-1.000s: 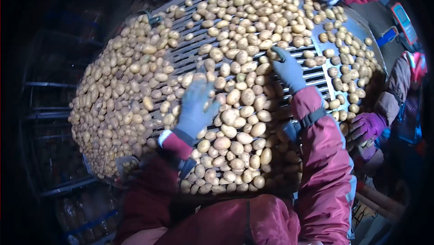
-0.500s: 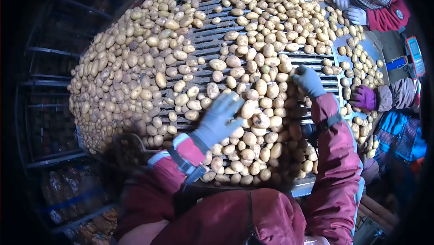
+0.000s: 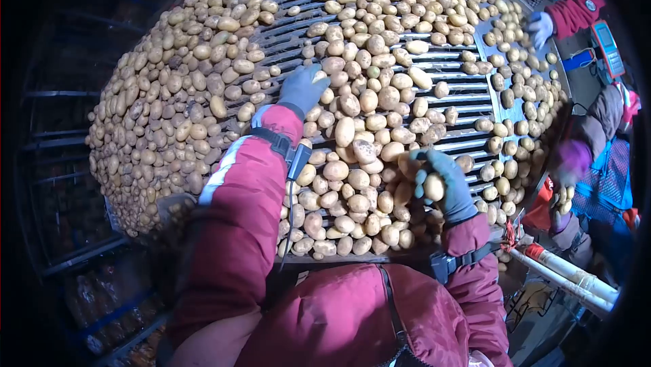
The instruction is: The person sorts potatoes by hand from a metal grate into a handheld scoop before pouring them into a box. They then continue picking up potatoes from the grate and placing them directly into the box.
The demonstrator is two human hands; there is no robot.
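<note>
Loose potatoes [image 3: 359, 178] lie heaped over a metal bar grate [image 3: 468, 111]. My left hand [image 3: 302, 89], in a grey-blue glove, reaches to the left edge of the middle heap. Its fingers are curled around a pale potato [image 3: 319, 77], partly hidden by the glove. My right hand [image 3: 449, 184], also gloved, is closer to my body at the heap's right side. Its fingers are closed around a potato [image 3: 434, 187], and more potatoes lie beside it.
A large potato pile [image 3: 163, 109] covers the left side. At the right, potatoes lie on a metal side tray [image 3: 519, 106]. Co-workers' gloved hands [image 3: 540, 28] are at the far right, one in a blurred purple glove [image 3: 574, 161]. White pipes [image 3: 569, 275] stand at lower right.
My left hand has moved away from me and leftward, closing on a potato. My right hand has come nearer my body and now grips a potato. The whole view has shifted.
</note>
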